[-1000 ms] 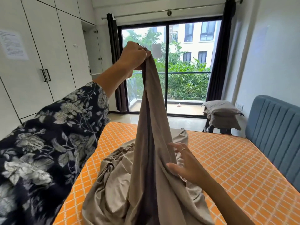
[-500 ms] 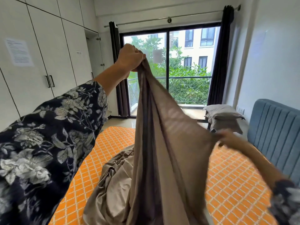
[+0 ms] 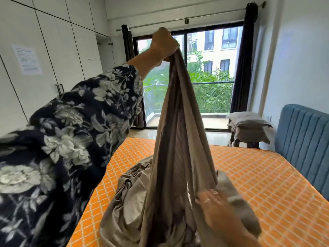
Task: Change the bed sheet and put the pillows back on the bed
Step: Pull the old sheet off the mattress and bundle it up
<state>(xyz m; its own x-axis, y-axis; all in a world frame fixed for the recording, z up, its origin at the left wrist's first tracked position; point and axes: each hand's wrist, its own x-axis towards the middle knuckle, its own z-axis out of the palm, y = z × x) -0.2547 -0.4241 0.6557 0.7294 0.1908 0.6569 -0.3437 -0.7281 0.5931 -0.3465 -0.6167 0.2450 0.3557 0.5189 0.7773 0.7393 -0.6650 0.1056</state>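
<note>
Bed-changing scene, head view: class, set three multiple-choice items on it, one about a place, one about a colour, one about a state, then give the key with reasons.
1. Where are the pillows?
A. on a stool by the window
B. on the mattress
C. on the floor

2. What colour is the mattress?
A. blue
B. orange with white lattice
C. plain white

3. How is the sheet held?
A. spread flat
B. folded square
C. bunched, lifted by one end

Key: 1 A, the pillows sit stacked beyond the bed. 2 B, the mattress lies bare. 3 C, the left hand grips the sheet high; the blurred right hand meets it low.
</note>
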